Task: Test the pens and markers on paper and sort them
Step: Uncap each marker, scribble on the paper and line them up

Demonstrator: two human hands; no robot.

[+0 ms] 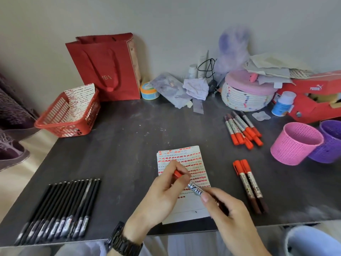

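Dark desk (129, 145), job seemingly midway: left hand (162, 196) pinches the orange cap end of a marker (193, 187), right hand (227, 218) grips its barrel, over paper (195, 159) crowded with orange dashes. Just right lie two markers (249, 183); farther beyond, a heap (243, 130); left, ranked black pens (60, 209).

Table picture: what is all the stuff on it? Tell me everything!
paper: 1, white with orange dashes, centre
held marker: 1, orange cap, over paper
far markers: about six, orange caps, back right
near markers: a few, orange caps, right of paper
black pens: a row, black, front left
basket: 1, red, back left
bag: 1, red, beside basket
pink cup: 1, pink, far right
purple cup: 1, purple, beside it
shoebox: 1, red, back right
left hand: 1, pinches held marker's cap
right hand: 1, grips its barrel
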